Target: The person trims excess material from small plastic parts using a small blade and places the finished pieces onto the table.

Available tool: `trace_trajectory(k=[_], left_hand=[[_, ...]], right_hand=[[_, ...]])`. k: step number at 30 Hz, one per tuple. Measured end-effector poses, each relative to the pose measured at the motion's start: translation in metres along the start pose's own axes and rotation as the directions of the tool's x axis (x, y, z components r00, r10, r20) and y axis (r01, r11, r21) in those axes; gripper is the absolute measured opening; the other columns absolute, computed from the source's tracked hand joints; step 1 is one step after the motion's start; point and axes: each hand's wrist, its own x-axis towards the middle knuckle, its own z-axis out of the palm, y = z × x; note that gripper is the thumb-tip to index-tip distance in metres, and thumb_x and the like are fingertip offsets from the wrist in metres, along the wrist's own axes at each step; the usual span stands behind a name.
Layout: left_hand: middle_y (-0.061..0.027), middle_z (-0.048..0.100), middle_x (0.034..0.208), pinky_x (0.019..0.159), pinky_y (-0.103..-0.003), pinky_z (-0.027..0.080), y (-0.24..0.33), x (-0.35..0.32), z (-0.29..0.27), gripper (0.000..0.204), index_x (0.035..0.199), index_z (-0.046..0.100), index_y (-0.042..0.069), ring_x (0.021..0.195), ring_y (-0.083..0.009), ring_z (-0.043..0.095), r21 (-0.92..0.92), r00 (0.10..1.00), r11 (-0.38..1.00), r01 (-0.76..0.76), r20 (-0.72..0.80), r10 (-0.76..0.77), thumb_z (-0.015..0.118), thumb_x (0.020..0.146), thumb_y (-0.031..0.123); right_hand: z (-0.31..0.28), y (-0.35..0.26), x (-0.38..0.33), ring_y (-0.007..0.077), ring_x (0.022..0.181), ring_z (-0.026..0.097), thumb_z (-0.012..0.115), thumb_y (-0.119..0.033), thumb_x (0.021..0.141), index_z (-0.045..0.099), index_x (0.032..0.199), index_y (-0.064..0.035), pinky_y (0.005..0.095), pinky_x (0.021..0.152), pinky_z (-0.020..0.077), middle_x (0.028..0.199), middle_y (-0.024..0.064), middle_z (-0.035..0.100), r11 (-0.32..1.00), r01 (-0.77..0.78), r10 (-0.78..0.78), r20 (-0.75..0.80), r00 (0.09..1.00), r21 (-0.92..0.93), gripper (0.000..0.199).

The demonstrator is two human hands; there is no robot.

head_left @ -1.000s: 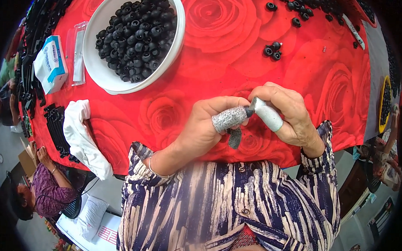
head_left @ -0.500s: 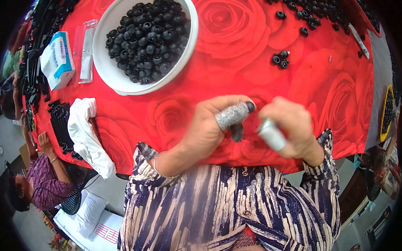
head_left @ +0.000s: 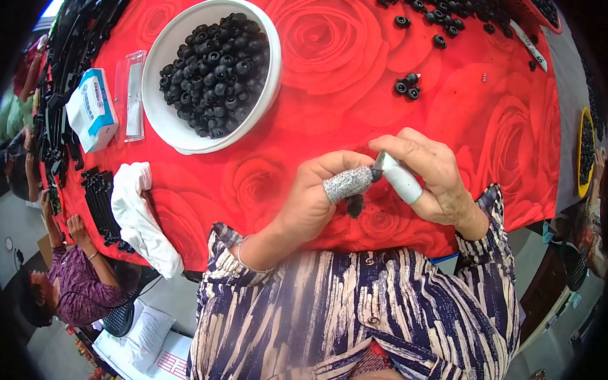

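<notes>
Head view: left hand [head_left: 313,204] fingers pinching small black part [head_left: 354,205], right hand [head_left: 428,181] gripping white tube [head_left: 399,180], tip touching it.

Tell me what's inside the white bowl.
The white bowl holds a heap of small black round parts, piled toward its far side. Whatever lies beneath the heap is covered.

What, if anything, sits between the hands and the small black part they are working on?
Nothing visible. The left hand holds the black part under a grey-wrapped finger, and the right hand brings a white tool right up against that finger.
</notes>
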Motion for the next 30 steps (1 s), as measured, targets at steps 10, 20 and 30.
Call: trace_trajectory(k=[10, 20, 30], left_hand=[[-0.002, 0.062, 0.093, 0.062, -0.02, 0.045, -0.003, 0.002, 0.0, 0.02, 0.106, 0.059, 0.0, 0.078, -0.0063, 0.056, 0.034, 0.999, 0.999, -0.033, -0.015, 0.034, 0.056, 0.088, 0.008], [-0.0001, 0.058, 0.081, 0.052, -0.022, 0.042, 0.006, 0.001, 0.004, 0.02, 0.101, 0.06, 0.003, 0.067, -0.0062, 0.053, -0.028, 0.994, 1.0, 0.012, -0.106, -0.015, 0.058, 0.089, 0.019], [0.0001, 0.06, 0.082, 0.057, -0.019, 0.044, -0.007, -0.001, 0.009, 0.019, 0.103, 0.059, 0.003, 0.069, -0.0049, 0.053, -0.041, 0.994, 0.996, 0.084, -0.061, -0.086, 0.057, 0.089, 0.015]], right_hand=[[0.0, 0.006, -0.003, 0.0207, 0.06, 0.05, 0.058, -0.001, 0.078, 0.057, 0.1, 0.0056, 0.0302, 0.053, 0.038, 0.071, 0.0105, 0.052, 0.996, -0.008, 0.005, 0.038, 0.999, 0.087, 0.023], [0.005, 0.001, -0.006, 0.0249, 0.058, 0.054, 0.066, -0.004, 0.071, 0.058, 0.1, 0.0047, 0.0341, 0.052, 0.0446, 0.074, 0.012, 0.055, 0.978, 0.193, -0.191, 0.029, 0.981, -0.081, 0.031], [0.012, -0.001, -0.003, 0.0221, 0.057, 0.055, 0.069, -0.004, 0.06, 0.06, 0.098, 0.0048, 0.0315, 0.049, 0.0446, 0.073, 0.0099, 0.055, 0.947, 0.269, -0.289, -0.105, 0.951, -0.175, 0.041]])
